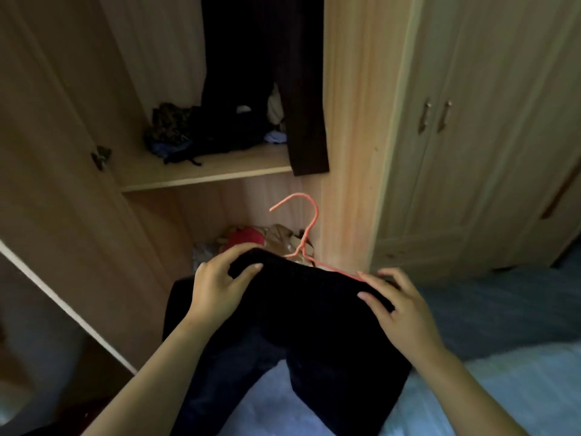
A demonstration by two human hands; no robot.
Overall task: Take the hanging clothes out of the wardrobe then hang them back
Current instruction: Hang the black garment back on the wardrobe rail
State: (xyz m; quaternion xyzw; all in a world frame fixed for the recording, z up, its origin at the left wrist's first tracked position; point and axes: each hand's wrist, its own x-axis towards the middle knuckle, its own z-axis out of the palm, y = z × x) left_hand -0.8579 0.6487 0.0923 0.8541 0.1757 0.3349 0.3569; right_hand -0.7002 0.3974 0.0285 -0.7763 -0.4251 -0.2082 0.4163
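Both hands (220,287) (399,306) on black garment (308,309), pink hanger (309,228)

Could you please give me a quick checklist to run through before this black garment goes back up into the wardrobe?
1. Left hand grips the black garment at one shoulder: ok.
2. Right hand grips the other shoulder, by the hanger arm: ok.
3. Pink hanger seated inside the garment, hook free and pointing up: ok.
4. Wardrobe door open, opening unobstructed: ok.
5. Room beside the dark hanging clothes: ok, there is a gap to their left.
6. Rail to hook onto: cannot tell, it lies above the frame.
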